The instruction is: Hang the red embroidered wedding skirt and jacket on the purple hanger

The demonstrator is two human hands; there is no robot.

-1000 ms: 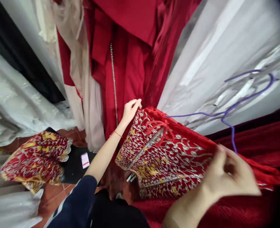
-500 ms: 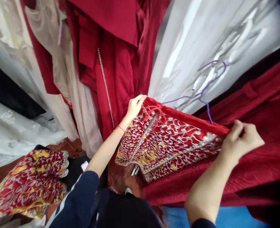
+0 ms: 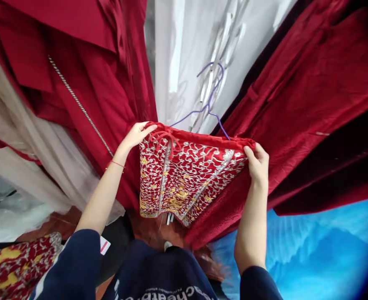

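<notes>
Between my two hands a red skirt with silver and gold embroidery hangs stretched by its plain red waistband. My left hand pinches the band's left end, close to a tied red drawstring. At the right end, my right hand grips the band between thumb and fingers. A purple wire hanger rises out of the waistband, its hook up and its lower part hidden inside the skirt. Whether the hanger's hook touches anything behind it I cannot tell.
Red gowns hang at the left, with pale sheer fabric beside them. White garments hang behind the hanger. Dark red velvet and bright blue fabric are on the right. Another embroidered red garment lies low at the left.
My view has turned to the right, bringing more blue fabric in. The skirt now sits more level and more central, with both hands still on its waistband.
</notes>
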